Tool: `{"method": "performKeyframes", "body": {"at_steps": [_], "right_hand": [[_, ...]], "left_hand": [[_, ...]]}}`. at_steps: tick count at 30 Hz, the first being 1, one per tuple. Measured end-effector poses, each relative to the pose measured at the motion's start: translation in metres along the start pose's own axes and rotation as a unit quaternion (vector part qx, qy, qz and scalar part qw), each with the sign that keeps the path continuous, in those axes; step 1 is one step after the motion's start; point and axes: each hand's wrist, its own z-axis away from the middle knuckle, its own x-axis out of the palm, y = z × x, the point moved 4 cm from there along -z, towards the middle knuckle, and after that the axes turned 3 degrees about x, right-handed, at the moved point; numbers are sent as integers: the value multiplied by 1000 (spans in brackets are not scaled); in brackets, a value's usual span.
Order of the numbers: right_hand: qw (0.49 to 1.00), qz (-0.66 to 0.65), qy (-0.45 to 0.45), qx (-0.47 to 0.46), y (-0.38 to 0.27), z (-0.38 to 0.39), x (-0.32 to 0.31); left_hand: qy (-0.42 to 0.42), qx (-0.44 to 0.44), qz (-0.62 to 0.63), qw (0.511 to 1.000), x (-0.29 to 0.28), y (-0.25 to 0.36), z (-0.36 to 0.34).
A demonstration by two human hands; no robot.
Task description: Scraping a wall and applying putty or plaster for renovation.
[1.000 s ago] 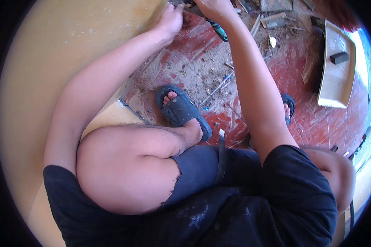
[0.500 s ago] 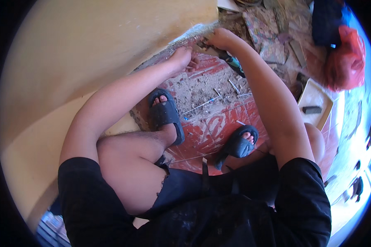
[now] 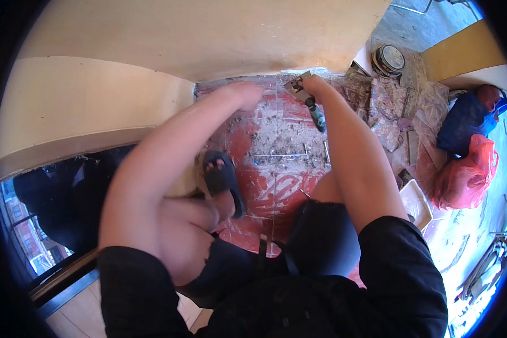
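My right hand (image 3: 316, 88) grips a putty knife by the blade end, close to the foot of the wall. The putty knife (image 3: 316, 116) has a wide metal blade and a dark and teal handle that hangs toward me. My left hand (image 3: 248, 94) hovers over the dusty floor to its left, apart from the knife. It is slightly blurred, with the fingers curled under and hidden. Below both hands, the red tiled floor (image 3: 248, 188) carries grey dust and crumbs. Thin white sticks (image 3: 281, 155) lie among the debris.
A yellowish wall (image 3: 208, 36) runs along the far side. At the right are a round tin (image 3: 388, 59), crumpled dirty sheeting (image 3: 386, 107), a blue bag (image 3: 459, 121), a red plastic bag (image 3: 470, 180) and a cream tray (image 3: 414, 203). My sandalled foot (image 3: 222, 177) rests on the tiles.
The view has swung left, bringing in the wall corner and a dark opening at the left. My hands are farther apart, and the left hand's fingers no longer show.
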Motion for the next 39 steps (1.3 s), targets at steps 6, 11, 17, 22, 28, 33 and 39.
{"method": "performKeyframes", "body": {"at_steps": [6, 11, 17, 22, 28, 33, 39], "right_hand": [[975, -196, 95, 49, -28, 16, 64], [921, -364, 107, 86, 29, -15, 64], [925, -329, 184, 53, 31, -18, 57], [946, 133, 297, -6, 16, -38, 13], [951, -100, 277, 99, -2, 3, 63], [949, -59, 296, 86, 3, 1, 59], [961, -119, 233, 92, -10, 10, 52]], "left_hand": [[232, -275, 287, 888, 100, -52, -52], [176, -253, 843, 440, 155, 15, -107], [200, -192, 825, 493, 160, 31, -115], [335, -137, 837, 411, 120, 58, -147], [354, -225, 800, 430, 144, 3, -134], [288, -263, 786, 480, 150, -5, -149], [343, -236, 843, 340, 142, 1, -162]]}}
